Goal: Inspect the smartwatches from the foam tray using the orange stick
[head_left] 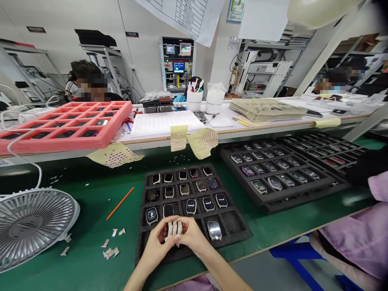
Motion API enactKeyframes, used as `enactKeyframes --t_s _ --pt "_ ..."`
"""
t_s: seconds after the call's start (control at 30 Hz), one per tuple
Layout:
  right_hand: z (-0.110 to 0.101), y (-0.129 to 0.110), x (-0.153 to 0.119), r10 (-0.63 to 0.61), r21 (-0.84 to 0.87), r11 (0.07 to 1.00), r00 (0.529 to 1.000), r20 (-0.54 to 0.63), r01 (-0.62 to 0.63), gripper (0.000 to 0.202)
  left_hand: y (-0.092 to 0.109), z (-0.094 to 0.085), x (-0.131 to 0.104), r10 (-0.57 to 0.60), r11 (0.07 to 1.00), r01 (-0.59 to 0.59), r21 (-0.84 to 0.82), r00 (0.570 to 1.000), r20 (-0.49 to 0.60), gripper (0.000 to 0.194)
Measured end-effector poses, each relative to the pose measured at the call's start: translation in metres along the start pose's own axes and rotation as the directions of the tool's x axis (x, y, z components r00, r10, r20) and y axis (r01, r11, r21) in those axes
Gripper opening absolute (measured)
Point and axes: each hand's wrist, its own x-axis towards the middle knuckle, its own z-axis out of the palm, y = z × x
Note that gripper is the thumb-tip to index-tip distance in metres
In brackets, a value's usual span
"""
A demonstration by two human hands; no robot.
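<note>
My left hand [160, 237] and my right hand [190, 233] are closed together around a short row of silver watch cases [174, 228], seen edge-on. Fingers of both hands cover their ends, so how the grip is shared is partly hidden. Beneath my hands lies a black foam tray [235, 222] with square pockets. Many pockets hold smartwatches without straps; a few screens are lit, such as one watch [190, 206] with white lettering. Just right of my right hand, a watch [214, 230] reflects light in its pocket.
To the left are an orange stick [120, 203], small pale pieces [108, 253] and a grey fan [33, 228]. Black trays of watches [266, 165] are stacked at the right, near a person's pink sleeve [354, 234]. A shelf above carries a red foam tray [103, 139] and papers [166, 122].
</note>
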Motion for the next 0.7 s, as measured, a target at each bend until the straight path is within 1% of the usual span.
enactKeyframes --t_s 0.37,0.53,0.7 --pt "0.0001 0.002 -0.0004 -0.011 -0.013 1.0 1.0 0.0 0.011 0.037 -0.0005 -0.0002 -0.0003 0.008 1.0 -0.008 -0.011 1.0 0.008 0.047" --pt "-0.0001 0.0013 -0.0003 -0.021 0.014 1.0 0.999 0.029 0.021 0.039 0.0012 -0.0001 -0.0003 0.01 1.0 -0.009 -0.018 1.0 0.009 0.047" --pt "0.0001 -0.0006 -0.0011 -0.017 0.032 0.999 0.999 0.044 0.016 0.036 0.0011 0.0007 -0.0008 0.003 0.999 -0.003 -0.043 1.0 0.005 0.045"
